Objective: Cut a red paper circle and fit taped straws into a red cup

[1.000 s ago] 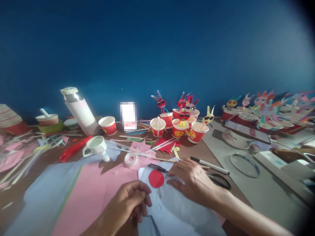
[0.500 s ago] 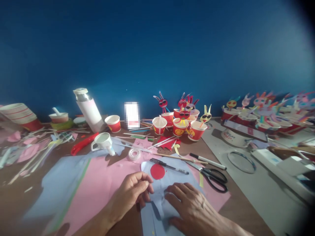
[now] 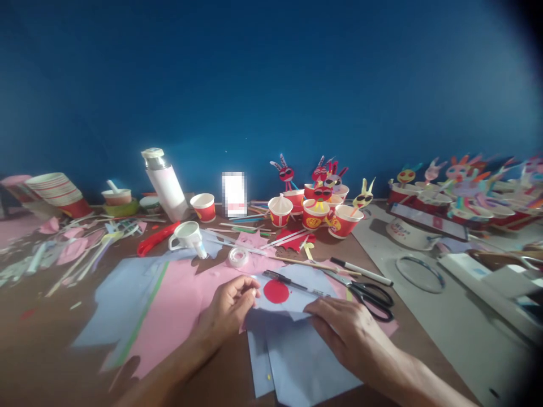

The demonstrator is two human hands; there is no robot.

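Note:
A light blue sheet of paper [image 3: 262, 299] lies before me, its near edge raised over more blue paper [image 3: 305, 356]. On it rest a red paper circle [image 3: 276, 292] and a black pen [image 3: 282, 278]. My left hand [image 3: 233, 308] is closed, thumb and fingers pinching the sheet's left edge. At the near right edge, my right hand [image 3: 350, 328] is closed on the same sheet, its thumb underneath or hidden. Black-handled scissors [image 3: 371, 297] lie just beyond my right hand, beside a capped marker [image 3: 362, 271]. Pink paper [image 3: 182, 305] extends under my left forearm.
A tape roll [image 3: 238, 257], a white mug [image 3: 185, 236] and a white flask [image 3: 164, 183] stand farther back. Decorated paper cups [image 3: 345, 220] line the back right. Paper scraps and sticks lie left; a grey surface [image 3: 407, 316] borders the table on the right.
My right hand has gone from lying flat on the blue paper to gripping its near edge, which is now raised. My left hand has shifted slightly to the paper's left edge.

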